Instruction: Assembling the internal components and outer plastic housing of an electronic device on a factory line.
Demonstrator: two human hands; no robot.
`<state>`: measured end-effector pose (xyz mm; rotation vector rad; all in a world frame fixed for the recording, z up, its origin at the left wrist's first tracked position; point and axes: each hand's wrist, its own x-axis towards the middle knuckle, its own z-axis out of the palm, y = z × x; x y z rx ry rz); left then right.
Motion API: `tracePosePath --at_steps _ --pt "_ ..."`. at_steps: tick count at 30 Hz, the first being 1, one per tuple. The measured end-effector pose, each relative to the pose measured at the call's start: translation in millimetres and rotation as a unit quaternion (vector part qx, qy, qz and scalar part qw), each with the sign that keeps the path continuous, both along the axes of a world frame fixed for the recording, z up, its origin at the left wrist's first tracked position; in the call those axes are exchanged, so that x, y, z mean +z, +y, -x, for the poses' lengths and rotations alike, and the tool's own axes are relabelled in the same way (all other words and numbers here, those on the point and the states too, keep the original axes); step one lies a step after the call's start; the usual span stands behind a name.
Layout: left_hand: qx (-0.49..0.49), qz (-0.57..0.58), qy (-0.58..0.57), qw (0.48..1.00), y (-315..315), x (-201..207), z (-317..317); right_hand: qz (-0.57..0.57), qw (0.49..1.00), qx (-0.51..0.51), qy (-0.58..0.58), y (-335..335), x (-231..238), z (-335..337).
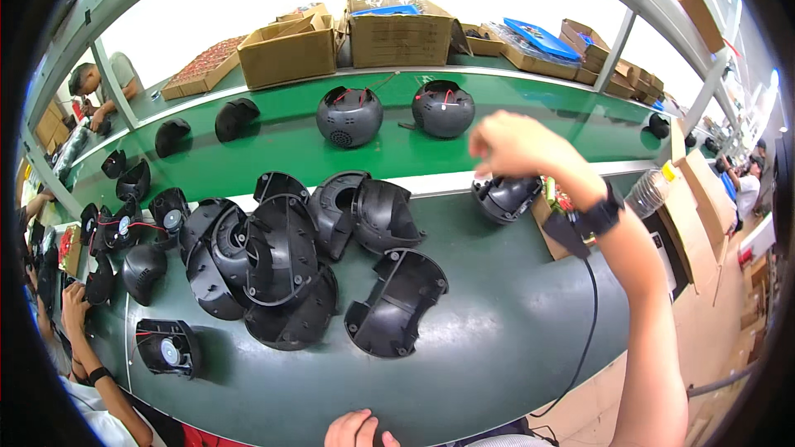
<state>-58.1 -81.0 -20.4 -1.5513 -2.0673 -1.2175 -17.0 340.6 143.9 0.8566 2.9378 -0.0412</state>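
Observation:
My right hand (515, 146) is raised over the far edge of the workbench, its fingers curled together. Whatever it may pinch is too small to make out. Just below it is a black rounded plastic shell (507, 199) on the bench. At the near edge my left hand (358, 430) shows only curled fingers, and the frame cuts off the rest; what they may hold is hidden. Closest to it lies an open black half shell (399, 302), hollow side up. Left of that is a heap of similar black shells (281, 257).
Two black spheres (349, 117) with red wires stand on the green conveyor (281, 128). Cardboard boxes (399, 37) line the shelf behind. A small parts box (553, 228), black cable (590, 323) and plastic bottle (650, 192) are at right. A co-worker's hand (74, 306) works at left.

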Motion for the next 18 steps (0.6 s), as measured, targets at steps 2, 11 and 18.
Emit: tracePosePath --at_steps 2,11,18 --pt "-0.005 0.004 -0.002 1.0 5 -4 -1 -0.019 0.999 -0.027 -0.006 -27 -25 -37" --pt "-0.012 0.032 -0.038 0.999 -5 -23 2 -0.153 0.981 0.055 0.106 -65 -109 -97" --pt "0.019 -0.027 -0.098 0.995 3 -9 -2 -0.161 0.961 0.07 0.213 -61 -110 -122"
